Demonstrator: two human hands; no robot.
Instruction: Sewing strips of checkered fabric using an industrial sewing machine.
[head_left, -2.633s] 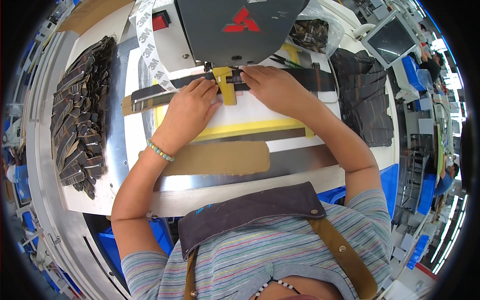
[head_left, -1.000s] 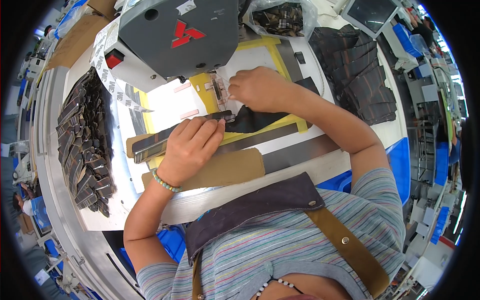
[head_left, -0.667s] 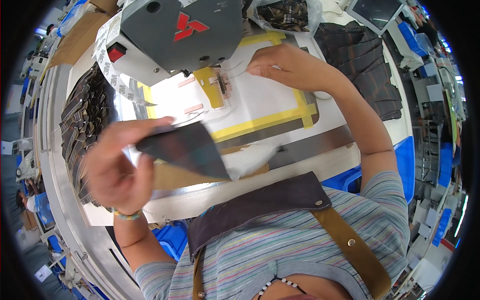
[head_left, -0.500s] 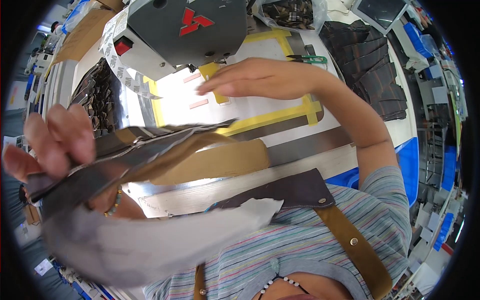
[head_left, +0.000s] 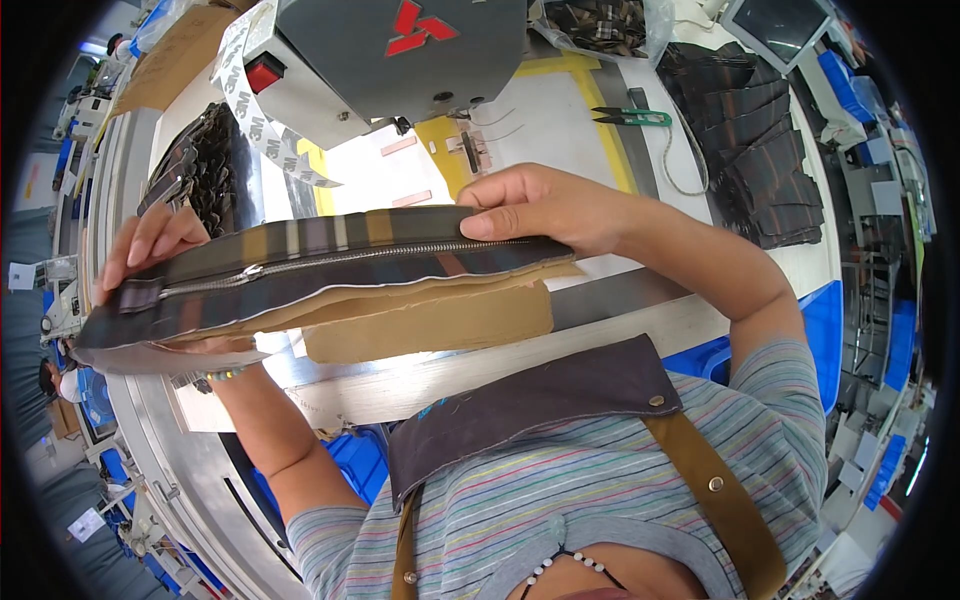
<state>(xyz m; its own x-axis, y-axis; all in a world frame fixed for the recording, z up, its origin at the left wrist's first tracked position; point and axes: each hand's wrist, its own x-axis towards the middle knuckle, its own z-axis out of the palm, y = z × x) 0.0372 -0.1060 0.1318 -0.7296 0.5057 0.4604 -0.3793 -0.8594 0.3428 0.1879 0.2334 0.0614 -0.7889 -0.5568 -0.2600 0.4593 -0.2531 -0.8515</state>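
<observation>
- We hold a long plaid zippered panel (head_left: 330, 265) lifted above the counter (head_left: 560, 340), stretched between both hands.
- Our left hand (head_left: 150, 245) has its grip closed on the panel's left end, fingers over the top edge.
- Our right hand (head_left: 545, 205) pinches the right end.
- The sewing machine (head_left: 400, 50) sits behind; green snips (head_left: 630, 116) lie beside it.

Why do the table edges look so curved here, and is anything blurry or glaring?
Head view: the fisheye lens bows the table edge and leaves a black rim around the picture. The zippered plaid panel, held up between left hand and right hand, looks sharp. The white table top beneath the sewing machine is brightly lit.
</observation>
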